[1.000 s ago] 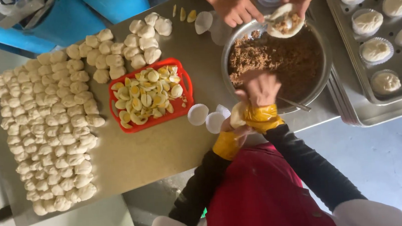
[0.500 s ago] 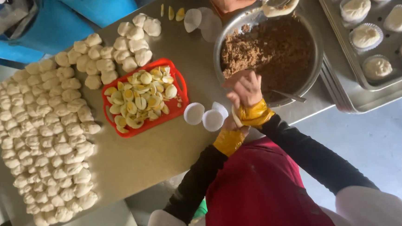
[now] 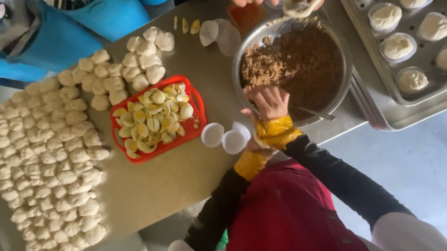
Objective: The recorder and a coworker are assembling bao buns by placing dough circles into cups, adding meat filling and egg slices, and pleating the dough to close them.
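Dough, egg and filling on a steel table

Rows of pale, lumpy dough balls (image 3: 45, 167) fill the left; beside them sits a red plastic basket of cut boiled-egg wedges (image 3: 153, 119), then two white fluted paper cups (image 3: 223, 137). The left hand (image 3: 253, 144) is mostly hidden behind the right — its grip cannot be told. The right hand (image 3: 269, 101), fingers curled round a thin metal utensil, rests at the near rim of the round steel bowl of crumbly brown filling (image 3: 297, 59) — beyond it, a metal tray of filled white buns (image 3: 408, 21).
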